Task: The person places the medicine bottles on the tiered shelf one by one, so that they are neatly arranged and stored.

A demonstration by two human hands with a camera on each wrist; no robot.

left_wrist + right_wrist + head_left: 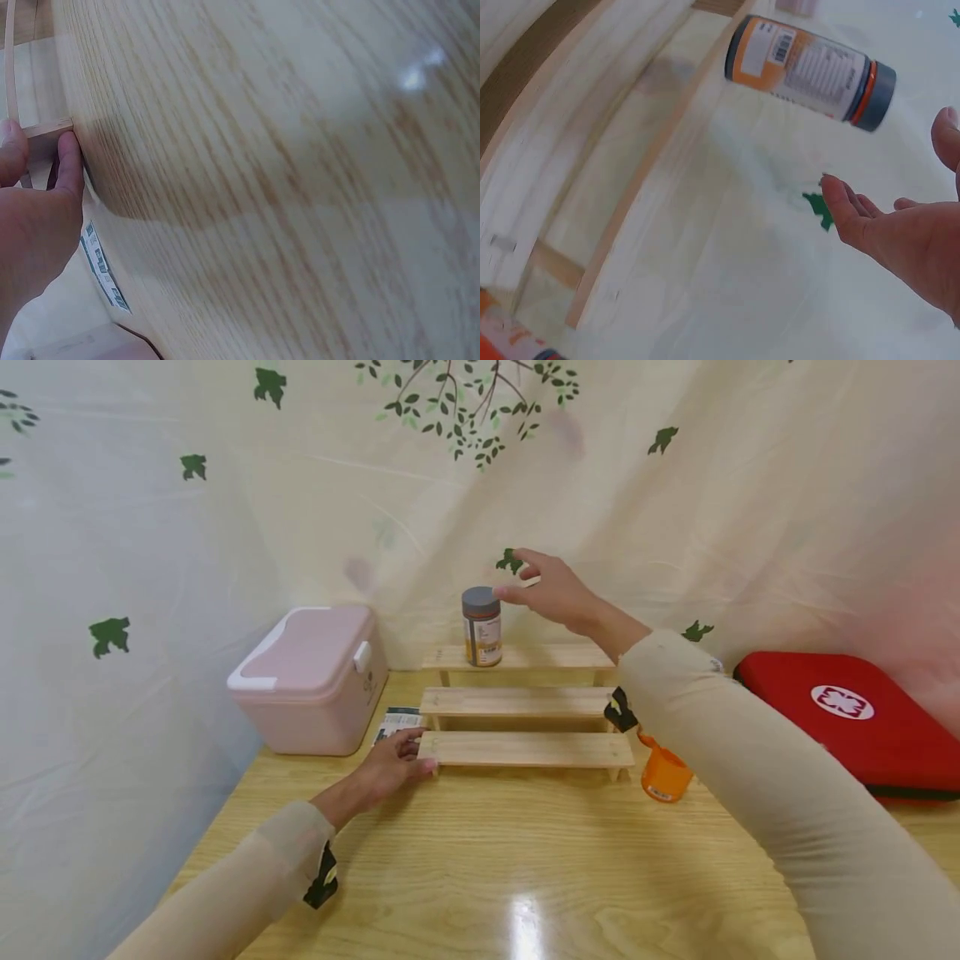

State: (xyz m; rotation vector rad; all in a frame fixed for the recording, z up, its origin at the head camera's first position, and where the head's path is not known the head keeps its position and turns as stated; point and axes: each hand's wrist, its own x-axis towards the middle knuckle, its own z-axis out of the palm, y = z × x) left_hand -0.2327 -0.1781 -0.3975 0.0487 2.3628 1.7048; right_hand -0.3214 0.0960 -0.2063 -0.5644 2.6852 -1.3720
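Note:
A three-step wooden shelf [525, 747] stands on the table. My left hand [392, 767] grips the left end of its lowest step, thumb at the front edge and fingers at the end; the left wrist view shows the left hand [45, 217] around the plank's corner. On the top step, toward the left, a jar [482, 631] with a grey lid and an orange-and-white label stands upright. My right hand [551, 591] hovers just right of its lid, fingers spread and loosely bent. In the right wrist view the right hand [900, 232] shows a gap to the jar [810, 71].
Left of the shelf stands a pink lidded box [307, 685], with a printed packet [397, 720] between them. An orange cup-like container [666, 774] sits by the shelf's right end, under my right sleeve. A red case [847, 727] lies farther right. A leaf-patterned curtain [420, 510] hangs behind.

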